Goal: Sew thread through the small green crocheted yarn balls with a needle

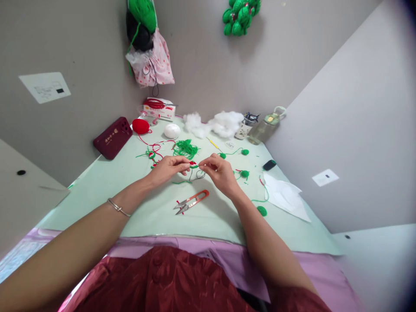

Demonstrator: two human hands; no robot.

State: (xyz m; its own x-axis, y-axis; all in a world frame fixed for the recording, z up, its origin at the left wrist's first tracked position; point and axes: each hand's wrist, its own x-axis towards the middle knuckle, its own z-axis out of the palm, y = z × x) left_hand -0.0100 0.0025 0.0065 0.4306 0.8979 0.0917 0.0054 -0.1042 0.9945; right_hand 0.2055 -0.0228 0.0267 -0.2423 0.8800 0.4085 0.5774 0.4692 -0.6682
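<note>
Between my two hands, above the middle of the table, is a small red, white and green crocheted piece (193,164). My left hand (172,168) pinches its left end with thumb and fingers. At the other end my right hand (217,171) is closed, its fingertips on the edge of the piece. A thin dark cord (199,175) loops beneath it. Closer to me lie orange-handled thread snips (191,202), blades pointing left, with red yarn scraps beside them. Behind my hands is a tangle of green yarn (186,149).
A red yarn ball (141,126), a white ball (172,131) and white stuffing (225,123) lie at the back. A maroon phone (113,138) leans on the left. Right are a bottle (267,128), pen cup (245,128), white papers (286,197) and green crocheted balls (261,211).
</note>
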